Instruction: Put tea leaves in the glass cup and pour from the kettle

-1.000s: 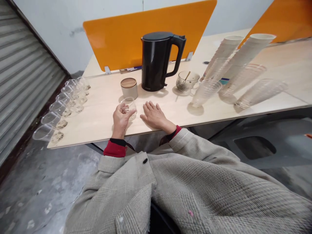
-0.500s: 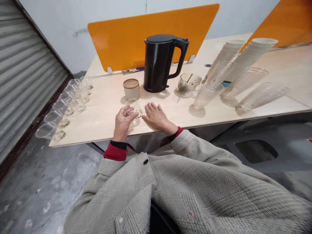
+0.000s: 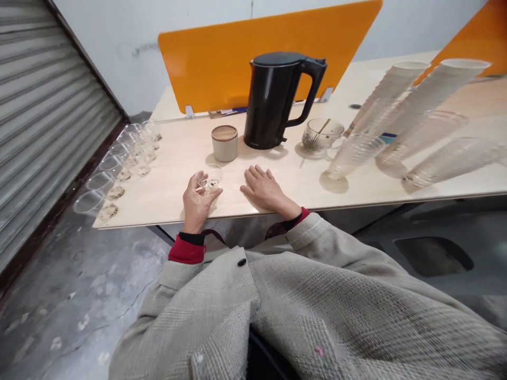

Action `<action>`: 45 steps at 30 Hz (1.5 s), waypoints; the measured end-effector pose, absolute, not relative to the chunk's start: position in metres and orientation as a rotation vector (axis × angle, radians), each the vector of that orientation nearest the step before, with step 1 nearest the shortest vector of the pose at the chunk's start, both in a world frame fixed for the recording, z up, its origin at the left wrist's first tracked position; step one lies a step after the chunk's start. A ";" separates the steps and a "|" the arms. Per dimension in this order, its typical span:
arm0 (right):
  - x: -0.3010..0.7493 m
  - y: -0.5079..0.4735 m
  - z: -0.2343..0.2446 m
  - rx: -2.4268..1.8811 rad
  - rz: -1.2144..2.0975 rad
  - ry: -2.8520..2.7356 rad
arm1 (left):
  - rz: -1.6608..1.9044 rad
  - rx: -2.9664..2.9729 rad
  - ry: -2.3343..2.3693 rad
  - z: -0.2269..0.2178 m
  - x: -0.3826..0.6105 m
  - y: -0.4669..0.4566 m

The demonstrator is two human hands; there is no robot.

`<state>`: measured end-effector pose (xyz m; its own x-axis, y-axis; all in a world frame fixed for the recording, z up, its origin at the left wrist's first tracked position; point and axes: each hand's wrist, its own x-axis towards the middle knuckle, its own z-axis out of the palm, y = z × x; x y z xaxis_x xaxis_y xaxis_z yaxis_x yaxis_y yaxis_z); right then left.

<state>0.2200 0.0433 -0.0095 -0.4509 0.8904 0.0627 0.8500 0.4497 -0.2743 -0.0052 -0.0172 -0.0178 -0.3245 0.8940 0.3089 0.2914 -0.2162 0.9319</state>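
The black kettle stands on the pale table before an orange panel. Just left of it sits a jar with a wooden lid. Well left of the kettle, cups with brownish bits in their bottoms crowd the table's end. Just right of it is a ribbed glass mug with a thin utensil inside; farther right lean several tall stacks of cups.

On the person's side of the kettle and to its left, the left hand is clamped on a clear cup, thumb and fingers on its sides, dark bits showing inside. The right hand lies palm down in front of the kettle, fingers nearly together, between that cup and the mug.

Compared with half a second ago, the clear cup is farther left of the kettle, more tilted, with a wider gap to the right hand, which keeps its place.
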 end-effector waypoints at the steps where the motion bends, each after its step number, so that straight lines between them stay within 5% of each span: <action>1: 0.220 0.044 -0.010 -1.453 0.338 -2.499 | 1.570 1.420 1.559 -0.018 -0.008 -0.020; 8: 0.192 0.033 -0.008 -0.969 0.600 -2.356 | 1.593 1.339 1.536 -0.023 -0.015 -0.029; 45: 0.096 0.038 0.012 -0.704 0.892 -2.179 | 1.629 1.551 1.793 -0.032 -0.066 -0.052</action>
<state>0.0965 0.0376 0.0121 -0.6292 0.6804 0.3757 0.2215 0.6203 -0.7524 -0.0661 -0.0521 -0.0315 -0.3935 0.8089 0.4369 0.5121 -0.2018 0.8349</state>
